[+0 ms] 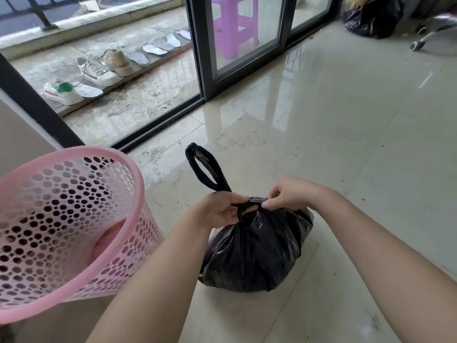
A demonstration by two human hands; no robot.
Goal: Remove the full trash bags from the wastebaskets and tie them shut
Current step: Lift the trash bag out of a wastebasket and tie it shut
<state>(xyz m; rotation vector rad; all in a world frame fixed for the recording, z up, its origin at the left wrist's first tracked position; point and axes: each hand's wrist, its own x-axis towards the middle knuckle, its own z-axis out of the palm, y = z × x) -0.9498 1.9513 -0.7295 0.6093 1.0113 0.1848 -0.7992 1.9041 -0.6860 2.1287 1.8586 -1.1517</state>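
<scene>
Glossy tiled floor (346, 134), black trash bag (257, 248) resting just beside pink wastebasket (74, 219). Left hand (220, 211) and right hand (289, 194) both pinching gathered neck. Likely thin, slippery, soft film; best gripped at twisted handle loop (205, 169), close to knot.

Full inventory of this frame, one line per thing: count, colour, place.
black plastic trash bag: 1, black, on the floor at centre, neck gathered, one handle loop sticking up.
pink perforated plastic wastebasket: 1, pink, left of the bag, tilted.
second black trash bag: 1, black, far right by the glass door.
purple plastic stool: 1, purple, behind the glass.
sneakers: 3, white and beige, outside on a ledge.
insoles: several, grey-white, in a row beside the sneakers.
chair base: 1, chrome, top right.
left hand: grips the bag's neck.
right hand: pinches the neck's top.
</scene>
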